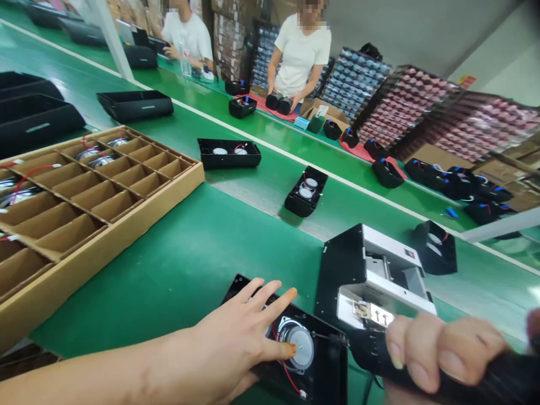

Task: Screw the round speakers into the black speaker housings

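My left hand (248, 323) lies with fingers spread over a black speaker housing (331, 374) at the bottom middle. Its thumb rests on a round silver speaker driver (302, 347) inside the housing. A second driver is mostly hidden under the fingers. Red wire with a white plug trails from the visible driver. Wrapped in my right hand (447, 351) is a black electric screwdriver (369, 351), held nearly level. Its thin bit points left towards the driver's rim; whether it touches a screw I cannot tell. Behind it stands a black-and-white screw feeder (392, 270).
A divided cardboard box (156, 211) with several speaker drivers stands on the left. Housings with drivers (230, 160) sit on the green conveyor (261, 191); darker shells (135, 107) lie farther left. Two people (301, 56) work across the line, before stacked goods.
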Tool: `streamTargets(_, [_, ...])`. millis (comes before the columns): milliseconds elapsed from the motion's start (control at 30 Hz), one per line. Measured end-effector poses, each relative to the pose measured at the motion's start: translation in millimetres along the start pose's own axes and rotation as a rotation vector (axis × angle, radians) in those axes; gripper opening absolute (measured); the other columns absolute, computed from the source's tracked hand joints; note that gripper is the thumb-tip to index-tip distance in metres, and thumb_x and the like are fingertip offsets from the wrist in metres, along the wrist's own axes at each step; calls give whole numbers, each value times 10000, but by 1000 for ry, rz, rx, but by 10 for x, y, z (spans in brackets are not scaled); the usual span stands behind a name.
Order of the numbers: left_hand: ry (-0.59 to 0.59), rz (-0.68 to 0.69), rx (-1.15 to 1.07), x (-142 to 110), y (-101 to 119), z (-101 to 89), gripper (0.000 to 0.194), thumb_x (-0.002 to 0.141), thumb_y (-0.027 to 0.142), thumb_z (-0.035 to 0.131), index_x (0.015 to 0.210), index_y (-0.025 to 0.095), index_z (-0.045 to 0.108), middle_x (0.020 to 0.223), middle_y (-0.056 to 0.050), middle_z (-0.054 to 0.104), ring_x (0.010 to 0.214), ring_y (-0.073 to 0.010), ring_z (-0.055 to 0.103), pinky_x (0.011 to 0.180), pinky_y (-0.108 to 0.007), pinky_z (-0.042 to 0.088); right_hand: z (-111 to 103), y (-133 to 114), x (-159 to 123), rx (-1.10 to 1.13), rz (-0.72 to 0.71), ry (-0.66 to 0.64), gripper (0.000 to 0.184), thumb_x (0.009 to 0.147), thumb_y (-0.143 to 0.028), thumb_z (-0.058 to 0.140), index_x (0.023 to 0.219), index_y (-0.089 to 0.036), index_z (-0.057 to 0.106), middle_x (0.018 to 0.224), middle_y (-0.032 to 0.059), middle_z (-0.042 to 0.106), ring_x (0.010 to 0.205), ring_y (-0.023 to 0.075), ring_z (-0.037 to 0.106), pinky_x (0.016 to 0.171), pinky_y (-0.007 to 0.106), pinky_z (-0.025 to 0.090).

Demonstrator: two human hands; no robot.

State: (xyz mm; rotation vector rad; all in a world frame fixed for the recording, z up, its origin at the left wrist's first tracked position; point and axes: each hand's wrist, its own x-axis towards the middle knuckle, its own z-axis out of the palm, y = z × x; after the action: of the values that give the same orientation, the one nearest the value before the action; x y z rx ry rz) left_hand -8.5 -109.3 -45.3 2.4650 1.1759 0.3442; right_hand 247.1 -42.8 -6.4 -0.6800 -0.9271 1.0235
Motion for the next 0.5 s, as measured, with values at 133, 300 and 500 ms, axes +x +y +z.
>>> streamTargets(133, [27,23,-11,10,-47,22,569,896,354,802,1433,363,616,1737,-189,260,1546,-483,352,1225,-733,297,460,160,-36,-49,-8,-203,397,951,-531,671,1314,-370,664,602,-69,518,432,129,429,416,302,451])
streamTargets(300, [81,46,-12,12,-85,61,545,900,395,803,1421,371,643,1740,-159,263,1523,-448,390,1249,-686,271,640,345,-46,-19,-97,-320,598,937,-757,502,1292,-302,656,556,-78,560,363,115,390,347,269,423])
streamTargets(500, [107,59,7,-4,-93,78,568,880,408,813,1421,363,646,1715,-167,283,1499,-433,410,1240,-665,289,592,414,-88,-83,14,-308,649,893,-824,540,1300,-331,650,615,-69,601,425,140,477,443,326,493])
